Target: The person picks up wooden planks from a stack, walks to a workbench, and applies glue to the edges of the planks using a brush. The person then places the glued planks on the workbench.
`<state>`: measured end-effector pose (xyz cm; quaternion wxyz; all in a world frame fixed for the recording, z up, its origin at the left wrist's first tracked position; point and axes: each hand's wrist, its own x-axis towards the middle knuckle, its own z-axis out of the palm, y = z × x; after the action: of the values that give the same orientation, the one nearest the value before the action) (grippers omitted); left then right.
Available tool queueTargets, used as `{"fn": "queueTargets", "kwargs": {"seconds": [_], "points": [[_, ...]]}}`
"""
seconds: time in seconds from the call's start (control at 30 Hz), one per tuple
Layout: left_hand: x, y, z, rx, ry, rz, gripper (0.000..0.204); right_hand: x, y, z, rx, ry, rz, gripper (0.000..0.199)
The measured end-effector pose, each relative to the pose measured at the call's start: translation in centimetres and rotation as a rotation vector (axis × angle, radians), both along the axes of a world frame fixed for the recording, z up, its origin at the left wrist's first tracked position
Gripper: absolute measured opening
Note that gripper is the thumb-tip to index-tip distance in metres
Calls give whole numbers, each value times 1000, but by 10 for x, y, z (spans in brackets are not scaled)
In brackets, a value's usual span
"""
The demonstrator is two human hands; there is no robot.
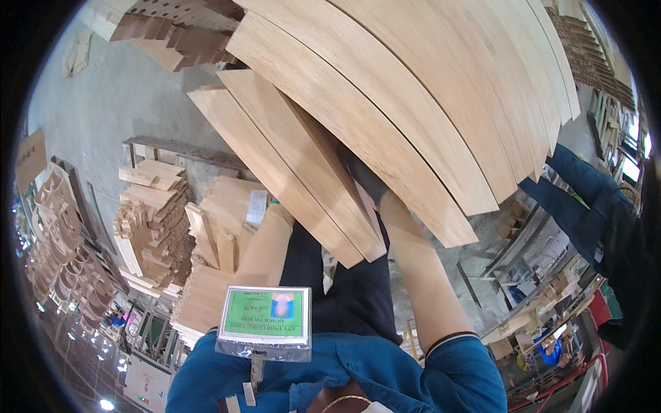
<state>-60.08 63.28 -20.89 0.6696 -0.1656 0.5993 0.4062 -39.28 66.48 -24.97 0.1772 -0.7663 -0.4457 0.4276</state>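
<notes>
Two long, pale wooden boards (275, 162) lie side by side at a slant in front of me, above my legs. My left hand (279, 212) grips them at their left edge, its fingers hidden under the wood. On their right side, my right hand (370, 180), in what looks like a dark glove, reaches into the gap and holds them; its fingertips are hidden too. Just beyond that gap, a broad fanned row of similar wooden boards (413, 103) fills the upper right. The near ends of the two boards point toward my body.
Stacked short wood pieces (151, 220) stand at left, beside wider wooden panels (206, 296). Another wood pile (175, 34) is at the far left. Curved wooden parts (69, 241) line the left rim. A person in blue trousers (585, 186) stands at right. A badge (267, 316) hangs on my chest.
</notes>
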Motion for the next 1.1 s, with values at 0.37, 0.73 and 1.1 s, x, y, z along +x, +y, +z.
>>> {"fn": "queueTargets", "kwargs": {"seconds": [0.37, 0.73, 1.1], "points": [[-20, -39, 72, 33, -78, -43, 51, -43, 39, 15, -302, 264, 302, 43], [11, -88, 166, 151, -117, -176, 54, 12, -32, 174, -497, 320, 570, 56], [203, -146, 211, 253, -274, -598, 58, 214, -195, 274, -489, 446, 438, 73]]}}
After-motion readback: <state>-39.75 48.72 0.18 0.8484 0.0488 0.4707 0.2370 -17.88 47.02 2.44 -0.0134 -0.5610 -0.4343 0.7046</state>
